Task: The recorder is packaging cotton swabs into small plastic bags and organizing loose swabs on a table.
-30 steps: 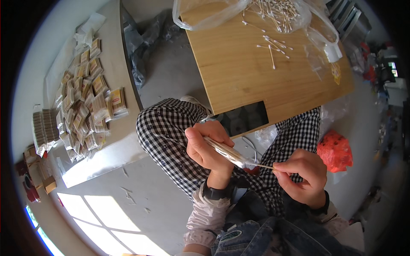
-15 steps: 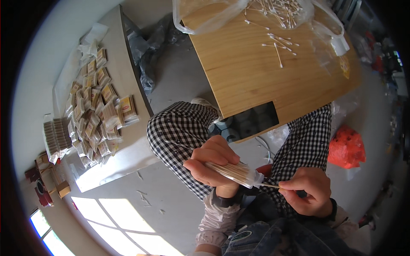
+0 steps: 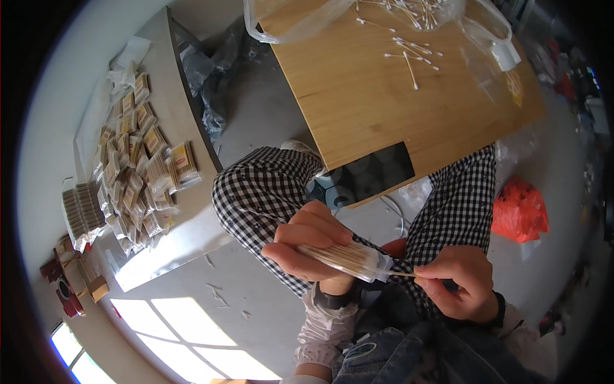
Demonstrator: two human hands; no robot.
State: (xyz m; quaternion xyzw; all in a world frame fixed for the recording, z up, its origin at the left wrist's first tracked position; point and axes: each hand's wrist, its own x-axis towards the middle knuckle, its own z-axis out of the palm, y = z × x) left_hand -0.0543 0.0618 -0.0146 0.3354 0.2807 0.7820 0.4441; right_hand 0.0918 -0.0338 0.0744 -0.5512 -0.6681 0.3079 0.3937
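My left hand point(image 3: 312, 238) is closed around a clear plastic bag of cotton swabs point(image 3: 350, 259), held slantwise above my lap. Bare wooden stick ends lie by my fingers, and white cotton tips fill the bag's other end, on the right. Between thumb and forefinger, my right hand point(image 3: 462, 281) pinches the end of a single cotton swab point(image 3: 401, 274). That stick points left, and its far end meets the bag's loose clear edge. Whether its tip is inside the bag is hard to make out.
Ahead stands a wooden table point(image 3: 352, 109) with loose swabs point(image 3: 417, 51) and a large open plastic bag point(image 3: 291, 31). A heap of packed swab bags point(image 3: 137, 160) covers part of a grey table point(image 3: 192, 160) at left. A red plastic bag point(image 3: 519, 211) sits at right.
The whole view has shifted slightly, so the tables and both hands appear a little farther left. Both hands keep nearly the same grip, the single swab still at the bag's edge.
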